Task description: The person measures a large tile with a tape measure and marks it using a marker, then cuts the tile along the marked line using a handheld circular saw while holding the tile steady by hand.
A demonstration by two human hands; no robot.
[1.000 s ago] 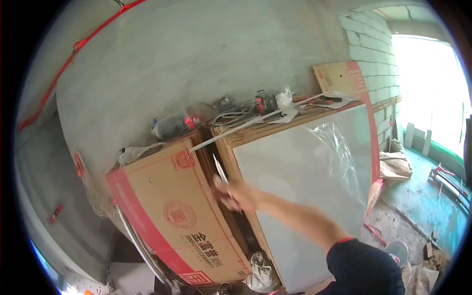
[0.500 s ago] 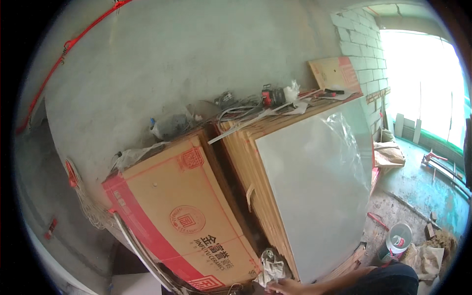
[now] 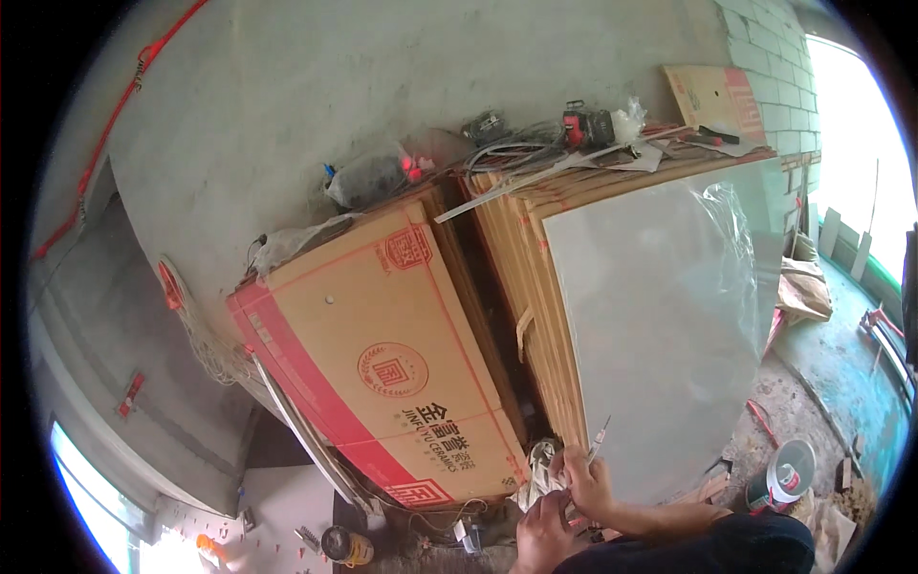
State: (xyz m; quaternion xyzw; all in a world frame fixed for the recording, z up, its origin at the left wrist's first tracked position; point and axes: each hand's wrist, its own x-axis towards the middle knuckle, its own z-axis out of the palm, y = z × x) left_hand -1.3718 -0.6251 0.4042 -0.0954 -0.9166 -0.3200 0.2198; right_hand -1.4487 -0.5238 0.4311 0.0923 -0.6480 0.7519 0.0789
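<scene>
My right hand (image 3: 587, 488) is low at the front of the upright tile stacks, closed on a slim, light-coloured pointed tool (image 3: 599, 439) that angles up over the large grey glossy tile (image 3: 660, 325). My left hand (image 3: 545, 532) is just below it, fingers curled closed, close to or touching my right; what it grips is hidden. A crumpled white bag (image 3: 531, 488) lies beside them, at the foot of the gap between the grey tile stack and the red-printed cardboard carton (image 3: 344, 316).
Cables, plastic bags and a cordless tool (image 3: 588, 129) lie on top of the stacks. A white bucket (image 3: 779, 478) stands right, a dark bucket (image 3: 346, 545) lower left, with small items and cords around it. The stacks lean near a plastered wall (image 3: 402, 67); a bright opening is far right.
My right hand has moved down from the gap between the stacks to the lower edge, still with the pointed tool. My left hand has come into view. The view has shifted.
</scene>
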